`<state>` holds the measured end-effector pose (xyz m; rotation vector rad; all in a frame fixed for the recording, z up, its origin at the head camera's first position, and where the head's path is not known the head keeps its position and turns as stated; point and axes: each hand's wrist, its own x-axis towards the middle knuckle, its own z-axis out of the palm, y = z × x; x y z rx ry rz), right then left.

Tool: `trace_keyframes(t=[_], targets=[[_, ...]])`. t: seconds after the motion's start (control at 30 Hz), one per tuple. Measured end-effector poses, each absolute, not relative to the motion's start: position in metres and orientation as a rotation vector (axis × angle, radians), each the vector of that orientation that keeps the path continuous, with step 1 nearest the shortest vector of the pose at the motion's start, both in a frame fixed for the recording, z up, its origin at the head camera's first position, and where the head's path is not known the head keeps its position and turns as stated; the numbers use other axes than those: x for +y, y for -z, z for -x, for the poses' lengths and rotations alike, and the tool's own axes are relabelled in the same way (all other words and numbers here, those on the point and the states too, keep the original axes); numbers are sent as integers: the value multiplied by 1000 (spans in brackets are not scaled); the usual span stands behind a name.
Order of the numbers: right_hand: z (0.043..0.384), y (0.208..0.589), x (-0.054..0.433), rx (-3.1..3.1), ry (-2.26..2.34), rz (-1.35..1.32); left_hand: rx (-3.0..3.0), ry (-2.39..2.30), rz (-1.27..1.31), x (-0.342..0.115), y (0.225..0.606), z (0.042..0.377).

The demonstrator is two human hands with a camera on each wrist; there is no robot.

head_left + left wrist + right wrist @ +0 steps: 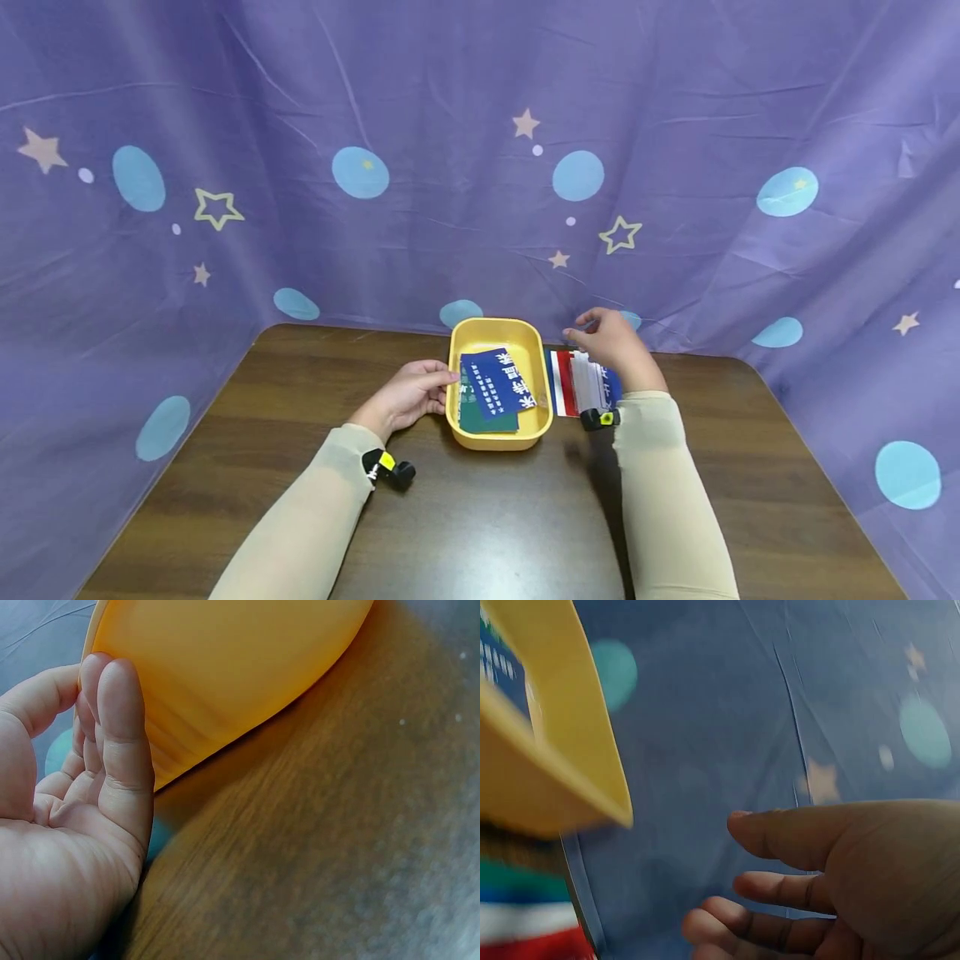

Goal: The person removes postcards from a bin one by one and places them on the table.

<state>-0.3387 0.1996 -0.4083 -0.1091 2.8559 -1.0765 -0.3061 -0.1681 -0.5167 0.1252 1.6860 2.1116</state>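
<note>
A yellow plastic tray [500,443] stands on the table with a blue card [491,383] lying over a green card [480,421] inside it. My left hand [408,393] pinches the tray's left rim, the thumb over the edge and the fingers against the outer wall in the left wrist view. To the right of the tray lies a row of overlapping cards [566,383], red, white and blue among them. Above these cards hangs my right hand [611,342], thumb and fingers apart, with nothing between them.
The brown wooden table [480,517] reaches toward me in front of the tray. Close behind its back edge hangs a purple curtain [450,250] with stars and blue ovals. Each wrist carries a small black camera, one on the left sleeve [300,517].
</note>
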Motion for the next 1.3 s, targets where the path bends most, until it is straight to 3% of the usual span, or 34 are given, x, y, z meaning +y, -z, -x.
trace_keyframes(t=[0.4,0.73,0.97,1.07,1.3], targets=[[336,400,109,2726,1150,286,1672,-2120,-145,-165,519,308],[362,414,73,2800,657,266,1654,-2110,-155,-164,519,307],[438,496,71,2876,405,319,1668,-2118,-142,-167,517,305],[433,498,64,2862,336,284,1677,-2117,-127,-168,517,304],[380,454,48,2894,299,269,1679,-2123,-135,-169,517,304]])
